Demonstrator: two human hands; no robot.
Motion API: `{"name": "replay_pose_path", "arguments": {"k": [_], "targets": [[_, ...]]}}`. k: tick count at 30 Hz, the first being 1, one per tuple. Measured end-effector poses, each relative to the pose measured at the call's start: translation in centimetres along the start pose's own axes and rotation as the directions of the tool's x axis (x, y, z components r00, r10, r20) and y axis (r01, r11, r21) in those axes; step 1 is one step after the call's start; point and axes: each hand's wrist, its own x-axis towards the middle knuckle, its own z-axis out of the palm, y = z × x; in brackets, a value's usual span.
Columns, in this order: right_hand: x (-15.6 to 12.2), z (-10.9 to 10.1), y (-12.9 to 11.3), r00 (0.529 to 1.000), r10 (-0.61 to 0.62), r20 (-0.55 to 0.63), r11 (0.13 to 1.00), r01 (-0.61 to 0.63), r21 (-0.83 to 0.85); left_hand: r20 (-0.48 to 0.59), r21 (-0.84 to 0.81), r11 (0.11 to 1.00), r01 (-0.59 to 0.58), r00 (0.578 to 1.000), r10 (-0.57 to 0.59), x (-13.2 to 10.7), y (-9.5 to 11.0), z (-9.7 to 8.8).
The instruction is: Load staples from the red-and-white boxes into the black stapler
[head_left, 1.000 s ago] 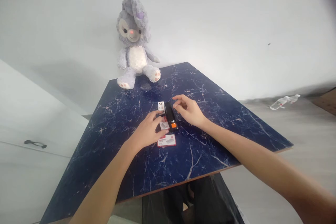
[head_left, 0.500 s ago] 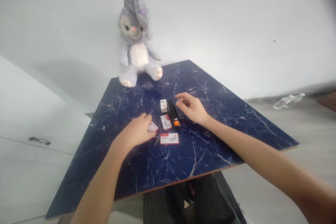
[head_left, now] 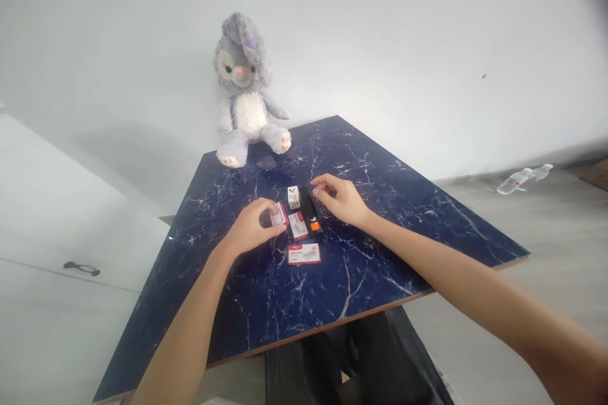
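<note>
Dark blue marbled worktop (head_left: 380,253). The left hand (head_left: 247,229) has its fingers clamped on a small red-and-white box (head_left: 278,214), just left of a black stapler (head_left: 310,214) at the centre. The right hand (head_left: 341,200) curls its fingers at the stapler's far end; I cannot tell whether they grip it. A white box (head_left: 293,197), a second box (head_left: 299,225) and a third box (head_left: 304,254) lie close by. A plush rabbit (head_left: 244,95) sits at the far edge.

Print on red-and-white boxes (head_left: 304,254), too small to read, small white box (head_left: 293,197) markings likewise illegible
</note>
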Motion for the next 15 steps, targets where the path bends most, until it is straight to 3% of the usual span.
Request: {"name": "replay_pose_path", "arguments": {"k": [2,6,10,15], "targets": [[0.1,-0.1,0.0,1.000,-0.013,-0.002,1.000,0.013,0.000,-0.007,-0.005,0.999,-0.052,0.999,0.052,0.0,1.4,0.6],[0.1,-0.1,0.0,0.999,-0.034,0.000,0.999,0.034,-0.001,0.082,0.024,0.996,-0.083,0.993,0.081,-0.2,3.0,2.1],[0.1,0.1,0.1,0.999,-0.042,0.034,0.999,0.041,0.017,0.083,-0.010,1.000,-0.016,0.996,0.017,-0.2,2.8,2.8],[-0.1,0.3,0.3,0.997,-0.045,0.062,0.999,0.043,0.025,0.010,-0.035,0.999,0.018,1.000,-0.018,0.1,2.1,4.0]]}}
